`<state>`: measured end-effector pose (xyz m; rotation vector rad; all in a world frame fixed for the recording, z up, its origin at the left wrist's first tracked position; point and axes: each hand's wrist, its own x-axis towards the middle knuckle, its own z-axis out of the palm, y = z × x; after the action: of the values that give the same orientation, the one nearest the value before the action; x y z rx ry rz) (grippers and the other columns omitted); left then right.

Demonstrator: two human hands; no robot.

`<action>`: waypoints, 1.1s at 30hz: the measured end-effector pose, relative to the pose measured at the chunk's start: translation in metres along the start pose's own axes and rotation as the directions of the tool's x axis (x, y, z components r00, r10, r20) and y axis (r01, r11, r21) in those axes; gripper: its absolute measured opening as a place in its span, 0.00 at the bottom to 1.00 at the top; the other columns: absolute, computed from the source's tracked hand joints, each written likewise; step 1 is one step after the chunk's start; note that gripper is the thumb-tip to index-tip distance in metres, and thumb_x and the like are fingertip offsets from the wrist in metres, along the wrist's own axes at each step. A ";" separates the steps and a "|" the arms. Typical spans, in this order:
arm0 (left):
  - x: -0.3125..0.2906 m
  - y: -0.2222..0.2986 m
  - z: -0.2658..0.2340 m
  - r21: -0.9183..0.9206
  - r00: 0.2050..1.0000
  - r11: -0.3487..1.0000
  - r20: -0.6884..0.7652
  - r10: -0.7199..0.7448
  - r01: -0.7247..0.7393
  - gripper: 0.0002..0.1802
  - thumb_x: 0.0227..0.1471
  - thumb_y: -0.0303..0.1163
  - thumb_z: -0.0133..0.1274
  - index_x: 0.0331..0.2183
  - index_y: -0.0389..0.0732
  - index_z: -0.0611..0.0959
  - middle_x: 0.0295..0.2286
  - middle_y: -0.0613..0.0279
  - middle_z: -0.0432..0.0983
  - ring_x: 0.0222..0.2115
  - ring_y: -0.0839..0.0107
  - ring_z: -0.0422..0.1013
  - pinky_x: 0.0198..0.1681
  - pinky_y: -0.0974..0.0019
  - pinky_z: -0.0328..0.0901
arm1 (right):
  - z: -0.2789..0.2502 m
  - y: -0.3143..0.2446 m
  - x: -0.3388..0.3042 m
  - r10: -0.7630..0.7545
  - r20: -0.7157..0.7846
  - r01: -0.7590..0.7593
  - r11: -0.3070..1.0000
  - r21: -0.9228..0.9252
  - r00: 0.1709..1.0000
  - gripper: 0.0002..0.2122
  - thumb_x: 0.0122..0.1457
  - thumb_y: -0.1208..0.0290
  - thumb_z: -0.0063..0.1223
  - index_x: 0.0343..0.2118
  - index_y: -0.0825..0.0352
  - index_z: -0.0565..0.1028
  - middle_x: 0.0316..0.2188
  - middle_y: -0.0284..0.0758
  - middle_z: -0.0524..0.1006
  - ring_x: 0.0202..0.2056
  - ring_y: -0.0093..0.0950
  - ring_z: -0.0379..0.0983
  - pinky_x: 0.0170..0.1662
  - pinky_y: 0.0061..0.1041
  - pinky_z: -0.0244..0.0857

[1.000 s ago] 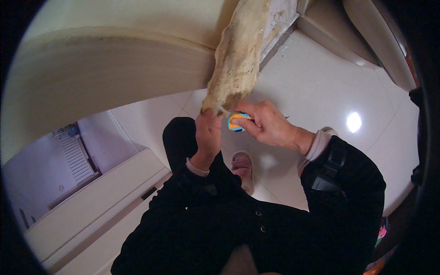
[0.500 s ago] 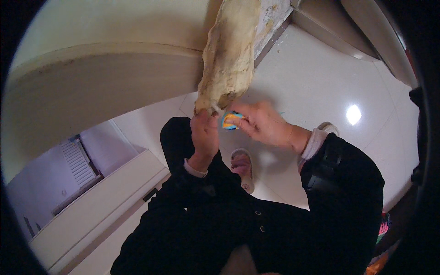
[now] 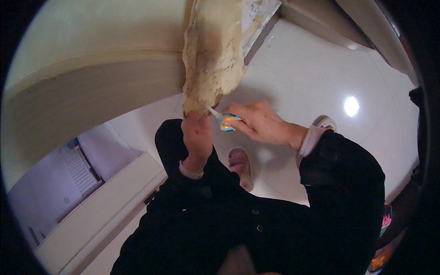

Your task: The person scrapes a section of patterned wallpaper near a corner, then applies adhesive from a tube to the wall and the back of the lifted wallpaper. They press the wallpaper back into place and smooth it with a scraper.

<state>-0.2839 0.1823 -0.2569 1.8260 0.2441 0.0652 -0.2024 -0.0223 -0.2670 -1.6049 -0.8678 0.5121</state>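
Note:
A long, yellowish, stained strip of peeling wall covering [image 3: 213, 59] hangs down in front of me, its edges ragged. My left hand [image 3: 198, 140] is closed on the lower end of this strip; some fingers are hidden behind it. My right hand [image 3: 263, 123] grips a small orange and blue squeeze tube [image 3: 229, 123] with a narrow white nozzle. The nozzle tip touches or nearly touches the strip's lower end, just right of my left hand. Much of the tube is covered by my fingers.
At left bulges a large cream, curved panel [image 3: 91, 78]. A bare, patchy wall section [image 3: 256, 18] shows right of the strip. Below lie glossy pale floor tiles [image 3: 311, 73] and my pink slippers [image 3: 240, 165]. A white ledge [image 3: 101, 206] crosses the lower left.
The strip and my left hand appear further left. The tube's nozzle now points up and left at the strip's lower end. My right hand has shifted slightly and keeps its hold.

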 end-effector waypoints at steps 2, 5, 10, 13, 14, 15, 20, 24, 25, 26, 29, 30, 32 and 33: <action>0.003 0.002 0.002 -0.310 0.999 0.950 0.006 -0.031 0.031 0.30 0.61 0.40 0.34 0.62 0.40 0.58 0.61 0.55 0.57 0.60 0.52 0.57 0.63 0.39 0.49 | -0.003 0.008 0.005 0.183 -0.091 -0.188 0.981 -0.048 0.979 0.11 0.62 0.64 0.47 0.45 0.62 0.70 0.26 0.44 0.76 0.29 0.45 0.74 0.31 0.42 0.66; 0.006 0.011 0.009 -0.514 0.998 0.856 -0.011 -0.064 0.050 0.30 0.62 0.39 0.33 0.62 0.40 0.57 0.61 0.55 0.56 0.60 0.51 0.57 0.64 0.39 0.48 | -0.025 0.038 0.008 0.323 -0.155 -0.329 0.944 -0.018 0.934 0.13 0.63 0.62 0.48 0.46 0.63 0.71 0.24 0.44 0.75 0.26 0.42 0.74 0.30 0.39 0.66; 0.008 0.019 0.015 -0.554 0.999 0.832 -0.013 -0.029 0.017 0.28 0.62 0.38 0.33 0.61 0.39 0.59 0.61 0.54 0.57 0.60 0.52 0.58 0.64 0.40 0.48 | -0.023 0.062 0.002 0.445 -0.096 -0.403 0.868 0.290 0.891 0.15 0.65 0.59 0.48 0.46 0.66 0.71 0.23 0.33 0.72 0.25 0.23 0.67 0.29 0.25 0.63; 0.006 0.018 0.017 -0.259 0.999 0.966 0.030 0.020 -0.011 0.26 0.64 0.39 0.36 0.59 0.37 0.65 0.58 0.55 0.61 0.57 0.59 0.61 0.63 0.49 0.51 | -0.012 0.061 0.007 0.384 -0.082 -0.288 0.802 0.524 0.920 0.13 0.66 0.59 0.48 0.41 0.65 0.71 0.26 0.23 0.68 0.27 0.13 0.59 0.27 0.16 0.56; 0.003 0.017 0.018 0.104 0.996 0.994 0.075 0.037 -0.045 0.25 0.64 0.40 0.36 0.58 0.37 0.67 0.57 0.55 0.63 0.56 0.61 0.63 0.62 0.52 0.53 | -0.009 0.059 0.008 0.360 -0.095 -0.249 0.791 0.559 0.928 0.13 0.66 0.59 0.48 0.41 0.66 0.71 0.27 0.24 0.68 0.28 0.13 0.59 0.28 0.15 0.56; 0.002 0.015 0.022 0.312 0.996 0.949 0.084 0.012 -0.038 0.25 0.64 0.40 0.39 0.57 0.36 0.68 0.56 0.56 0.64 0.55 0.63 0.63 0.61 0.55 0.53 | -0.008 0.057 0.010 0.349 -0.100 -0.224 0.768 0.600 0.932 0.13 0.66 0.60 0.48 0.41 0.66 0.71 0.28 0.24 0.68 0.28 0.12 0.59 0.29 0.15 0.56; 0.009 -0.021 0.045 -0.008 0.969 0.973 -0.087 -0.232 0.232 0.25 0.62 0.40 0.48 0.55 0.36 0.70 0.55 0.56 0.65 0.56 0.70 0.60 0.58 0.65 0.55 | -0.011 0.054 0.012 0.365 -0.021 -0.290 0.772 0.565 0.931 0.14 0.67 0.60 0.45 0.45 0.66 0.70 0.29 0.25 0.69 0.29 0.13 0.61 0.31 0.15 0.60; 0.017 -0.044 0.038 -0.247 0.897 0.913 -0.227 -0.379 0.323 0.25 0.62 0.38 0.48 0.56 0.36 0.69 0.56 0.55 0.63 0.57 0.69 0.59 0.55 0.66 0.60 | -0.014 0.061 0.001 0.403 -0.037 -0.329 0.795 0.510 0.915 0.15 0.67 0.58 0.44 0.47 0.65 0.69 0.27 0.24 0.69 0.27 0.13 0.61 0.30 0.16 0.61; 0.017 -0.044 0.036 -0.122 0.927 0.957 -0.241 -0.286 0.264 0.25 0.63 0.37 0.48 0.56 0.35 0.68 0.57 0.55 0.62 0.57 0.69 0.59 0.55 0.66 0.61 | -0.014 0.064 -0.003 0.451 -0.028 -0.366 0.757 0.541 0.892 0.15 0.67 0.58 0.44 0.47 0.65 0.70 0.27 0.25 0.68 0.26 0.13 0.61 0.29 0.15 0.61; 0.013 -0.040 0.035 0.095 0.950 0.977 -0.271 -0.157 0.189 0.25 0.63 0.37 0.47 0.57 0.34 0.67 0.57 0.55 0.61 0.57 0.68 0.59 0.55 0.66 0.62 | -0.016 0.068 -0.006 0.466 -0.019 -0.370 0.726 0.580 0.885 0.15 0.67 0.58 0.44 0.46 0.64 0.70 0.26 0.25 0.68 0.26 0.12 0.60 0.29 0.15 0.60; 0.008 -0.015 0.041 0.273 0.963 0.962 -0.254 0.086 -0.014 0.26 0.64 0.36 0.45 0.58 0.33 0.64 0.59 0.54 0.59 0.58 0.66 0.59 0.56 0.63 0.62 | -0.021 0.080 -0.015 0.563 -0.019 -0.399 0.608 0.686 0.826 0.15 0.66 0.56 0.45 0.43 0.64 0.71 0.24 0.26 0.69 0.23 0.13 0.61 0.26 0.15 0.60; 0.010 -0.005 0.044 0.195 0.956 0.981 -0.284 0.074 -0.018 0.27 0.64 0.36 0.45 0.59 0.34 0.62 0.59 0.54 0.59 0.58 0.64 0.59 0.57 0.61 0.62 | -0.023 0.084 -0.015 0.609 -0.022 -0.413 0.563 0.716 0.793 0.15 0.66 0.56 0.45 0.41 0.64 0.71 0.23 0.26 0.70 0.22 0.13 0.62 0.25 0.16 0.60; 0.015 0.015 0.051 -0.022 0.928 1.000 -0.371 -0.025 0.018 0.27 0.64 0.36 0.45 0.60 0.38 0.60 0.58 0.56 0.60 0.57 0.62 0.61 0.58 0.55 0.62 | -0.025 0.090 -0.013 0.644 0.003 -0.393 0.463 0.795 0.765 0.14 0.66 0.56 0.45 0.37 0.63 0.70 0.21 0.25 0.67 0.20 0.13 0.60 0.22 0.16 0.57; 0.018 0.023 0.053 -0.156 0.915 0.988 -0.396 -0.080 0.019 0.28 0.63 0.36 0.45 0.61 0.41 0.59 0.58 0.58 0.61 0.57 0.60 0.62 0.58 0.52 0.61 | -0.025 0.092 -0.010 0.643 0.012 -0.363 0.416 0.834 0.766 0.14 0.66 0.55 0.45 0.35 0.62 0.70 0.19 0.24 0.66 0.19 0.13 0.60 0.21 0.15 0.56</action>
<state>-0.2537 0.1299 -0.2509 1.6416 0.5608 0.4165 -0.1669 -0.0496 -0.3516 -0.9832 0.1971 0.9011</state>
